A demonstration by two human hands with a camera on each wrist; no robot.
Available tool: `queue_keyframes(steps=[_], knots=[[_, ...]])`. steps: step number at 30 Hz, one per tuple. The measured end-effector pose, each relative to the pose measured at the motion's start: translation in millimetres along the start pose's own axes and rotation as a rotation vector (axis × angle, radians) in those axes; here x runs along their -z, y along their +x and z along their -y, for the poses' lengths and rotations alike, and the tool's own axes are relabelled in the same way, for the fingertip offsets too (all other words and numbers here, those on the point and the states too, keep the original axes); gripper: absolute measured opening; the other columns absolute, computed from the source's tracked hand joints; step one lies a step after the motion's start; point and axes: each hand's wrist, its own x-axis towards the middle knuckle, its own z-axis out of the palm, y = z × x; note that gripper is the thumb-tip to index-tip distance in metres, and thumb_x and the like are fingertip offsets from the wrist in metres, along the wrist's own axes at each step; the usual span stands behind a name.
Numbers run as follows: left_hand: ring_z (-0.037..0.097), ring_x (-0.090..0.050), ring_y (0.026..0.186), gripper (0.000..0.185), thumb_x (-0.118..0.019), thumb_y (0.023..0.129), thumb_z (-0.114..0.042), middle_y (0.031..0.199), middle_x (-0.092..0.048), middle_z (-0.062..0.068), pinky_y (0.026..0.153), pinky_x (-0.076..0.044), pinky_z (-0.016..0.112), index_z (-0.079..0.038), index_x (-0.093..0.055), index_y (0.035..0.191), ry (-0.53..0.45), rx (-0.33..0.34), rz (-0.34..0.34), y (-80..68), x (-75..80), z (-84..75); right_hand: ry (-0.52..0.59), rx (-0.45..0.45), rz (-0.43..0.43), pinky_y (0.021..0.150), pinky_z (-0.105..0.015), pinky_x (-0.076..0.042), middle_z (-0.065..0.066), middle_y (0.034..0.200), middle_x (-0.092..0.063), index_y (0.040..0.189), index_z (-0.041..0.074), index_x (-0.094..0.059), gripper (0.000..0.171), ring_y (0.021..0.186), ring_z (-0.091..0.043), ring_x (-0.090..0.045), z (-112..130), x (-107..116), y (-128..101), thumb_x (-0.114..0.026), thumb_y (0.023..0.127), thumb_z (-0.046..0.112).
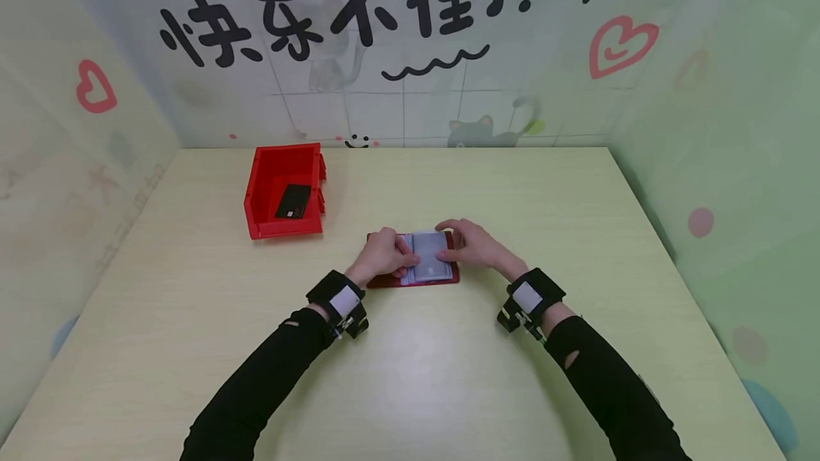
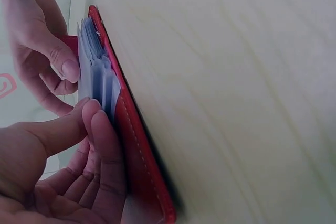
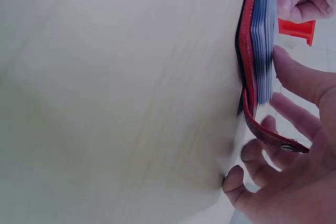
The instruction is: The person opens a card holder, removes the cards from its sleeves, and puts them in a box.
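Note:
A red card holder [image 1: 383,281] lies spread on the table, its stack of clear plastic card sleeves [image 1: 432,265] facing up. My left hand [image 1: 382,253] is over its left half and pinches sleeves between thumb and index finger, as the left wrist view shows close up. On the other side, my right hand [image 1: 475,244] touches the sleeves' right edge with its thumb [image 3: 296,74], and its index finger reaches the far corner. Its remaining fingers are spread and loosely bent. A strap with a metal snap [image 3: 286,147] sticks out from the holder beside these fingers.
At the back left of the pale wooden table [image 1: 410,383] stands a red plastic bin [image 1: 259,194]. A flat black card-like item [image 1: 294,201] with a small white mark lies inside it. Printed fabric walls [image 1: 724,183] enclose the table's back and sides.

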Motion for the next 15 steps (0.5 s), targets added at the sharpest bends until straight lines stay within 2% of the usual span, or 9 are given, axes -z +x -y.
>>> queue_keyframes(steps=[4,15], knots=[[0.009,-0.057,0.051,0.019,-0.076,0.089,-0.016,0.064,-0.063,0.003,0.052,-0.049,0.017,0.003,-0.073,0.091,-0.012,0.002,0.006,-1.0,0.3,0.8,-0.069,0.005,-0.047,0.075,-0.03,-0.038,-0.013,0.102,-0.054,0.13,0.007,-0.062,0.049,0.092,-0.024,-0.049,5.7,-0.8,1.2,-0.076,0.089,0.029],[0.008,-0.057,0.051,0.018,-0.075,0.09,-0.015,0.065,-0.063,0.002,0.053,-0.049,0.017,0.003,-0.072,0.092,-0.025,0.01,0.018,-0.1,1.1,-0.6,-0.124,-0.01,-0.083,0.078,-0.032,-0.045,-0.015,0.105,-0.059,0.119,0.005,-0.07,0.041,0.094,-0.027,-0.054,13.5,3.8,8.6,-0.079,0.087,0.028]])
